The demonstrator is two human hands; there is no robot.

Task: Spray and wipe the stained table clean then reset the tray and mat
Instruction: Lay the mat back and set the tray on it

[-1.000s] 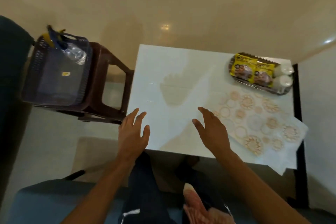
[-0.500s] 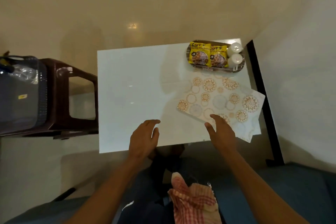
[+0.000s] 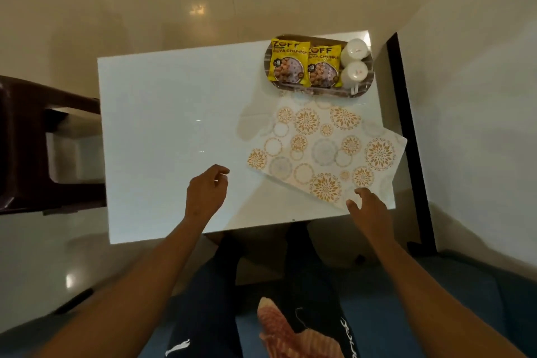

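Observation:
A white glossy table (image 3: 162, 131) fills the middle. At its far right corner stands a dark oval tray (image 3: 360, 90) with two yellow snack packets (image 3: 289, 64) and two white cups (image 3: 355, 62). A patterned mat (image 3: 325, 148) lies askew on the right side, one corner past the table's edge. My right hand (image 3: 369, 212) hovers at the mat's near edge with fingers loosely spread; whether it touches the mat is unclear. My left hand (image 3: 206, 192) hangs over the near middle of the table, fingers loosely curled, holding nothing. A red checked cloth (image 3: 287, 331) lies on my lap.
A dark brown plastic stool (image 3: 32, 148) stands left of the table. A black post (image 3: 412, 136) and a white wall run along the right. I sit on a blue seat (image 3: 406, 325) with my knees under the table's near edge.
The view has swung right, so the stool's basket has left the frame. My right hand has moved right to the mat's near edge; my left hand's fingers have curled.

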